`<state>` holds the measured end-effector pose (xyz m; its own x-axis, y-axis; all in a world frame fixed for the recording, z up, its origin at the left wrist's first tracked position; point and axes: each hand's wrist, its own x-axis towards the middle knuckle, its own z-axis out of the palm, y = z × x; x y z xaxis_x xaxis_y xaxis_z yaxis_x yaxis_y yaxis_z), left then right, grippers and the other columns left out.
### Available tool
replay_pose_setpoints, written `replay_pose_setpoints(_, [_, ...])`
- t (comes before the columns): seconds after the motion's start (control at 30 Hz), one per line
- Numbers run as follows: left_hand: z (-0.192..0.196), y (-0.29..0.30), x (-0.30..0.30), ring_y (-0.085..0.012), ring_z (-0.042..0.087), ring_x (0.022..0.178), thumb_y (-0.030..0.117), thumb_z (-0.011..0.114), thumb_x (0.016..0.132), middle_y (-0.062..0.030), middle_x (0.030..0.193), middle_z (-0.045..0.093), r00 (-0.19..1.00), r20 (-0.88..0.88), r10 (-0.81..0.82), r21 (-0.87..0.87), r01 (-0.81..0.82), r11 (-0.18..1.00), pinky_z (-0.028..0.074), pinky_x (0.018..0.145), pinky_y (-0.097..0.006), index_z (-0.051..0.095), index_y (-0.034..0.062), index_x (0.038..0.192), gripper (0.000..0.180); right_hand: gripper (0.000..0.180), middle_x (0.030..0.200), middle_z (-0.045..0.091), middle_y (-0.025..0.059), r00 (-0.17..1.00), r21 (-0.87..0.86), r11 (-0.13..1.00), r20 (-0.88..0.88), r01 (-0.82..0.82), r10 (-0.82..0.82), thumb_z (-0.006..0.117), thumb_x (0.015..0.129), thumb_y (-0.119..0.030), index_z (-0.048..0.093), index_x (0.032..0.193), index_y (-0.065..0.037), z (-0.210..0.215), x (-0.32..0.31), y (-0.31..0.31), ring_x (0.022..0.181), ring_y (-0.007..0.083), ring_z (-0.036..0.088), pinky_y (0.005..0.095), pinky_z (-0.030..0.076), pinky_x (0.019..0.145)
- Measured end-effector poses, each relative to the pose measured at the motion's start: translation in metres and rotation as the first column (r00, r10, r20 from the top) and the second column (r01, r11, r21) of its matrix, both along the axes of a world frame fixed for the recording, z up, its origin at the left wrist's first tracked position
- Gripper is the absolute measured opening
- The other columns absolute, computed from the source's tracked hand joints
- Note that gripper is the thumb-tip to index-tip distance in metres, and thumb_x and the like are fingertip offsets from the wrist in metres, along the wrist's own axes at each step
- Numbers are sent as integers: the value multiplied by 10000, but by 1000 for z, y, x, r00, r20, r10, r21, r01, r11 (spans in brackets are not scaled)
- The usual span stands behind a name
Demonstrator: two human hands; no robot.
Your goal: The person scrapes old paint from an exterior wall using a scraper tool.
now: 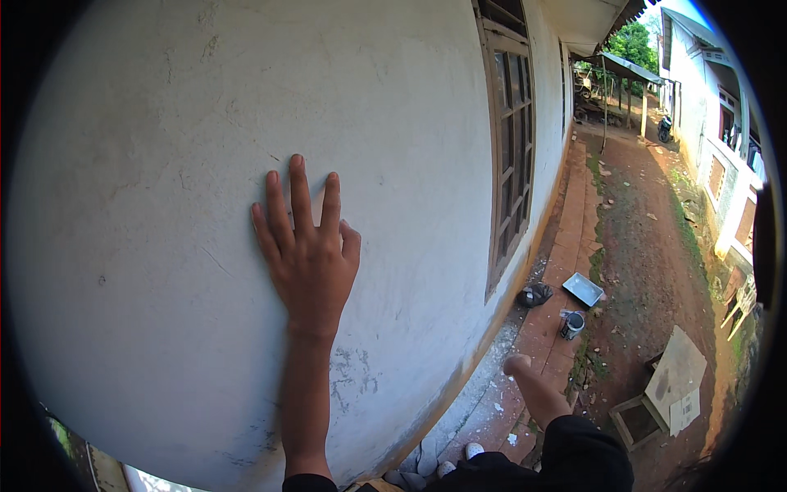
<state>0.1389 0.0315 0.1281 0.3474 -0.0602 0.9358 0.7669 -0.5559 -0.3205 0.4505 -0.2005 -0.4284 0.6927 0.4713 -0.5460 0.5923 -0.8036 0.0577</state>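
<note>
Presently, white wall fills left and centre of frame, long axis running toward upper right. Left hand is nearer, apparently touching it; its fingers are spread wide, nothing held, wall surface directly behind them. Right hand, lower right of centre, appears apart from wall; cannot tell its finger state.

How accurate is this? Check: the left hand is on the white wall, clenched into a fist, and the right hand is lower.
Wrong on the fist: the head view shows the left hand on the white wall with four fingers spread. The right hand is lower.
</note>
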Motion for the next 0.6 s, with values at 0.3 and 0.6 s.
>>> replay_pose_setpoints(0.3, [-4,0,1,-332,274,1583,277,760,820,-62,1700,347,1000,9,-20,-11,20,1000,208,1291,-556,635,294,1431,624,321,1197,755,108,360,-155,794,-828,588,-429,603,977,-269,732,1229,-119,-104,51,-89,783,283,752,446,593,696])
replay_pose_setpoints(0.6, [-6,-1,-6,-323,282,1582,252,753,826,-58,1698,352,1000,-4,18,-2,-18,1000,211,1292,-558,637,287,1427,614,380,713,558,59,-722,-644,327,-624,692,299,533,1069,-383,569,931,-30,-125,5,-45,498,134,522,260,438,407])
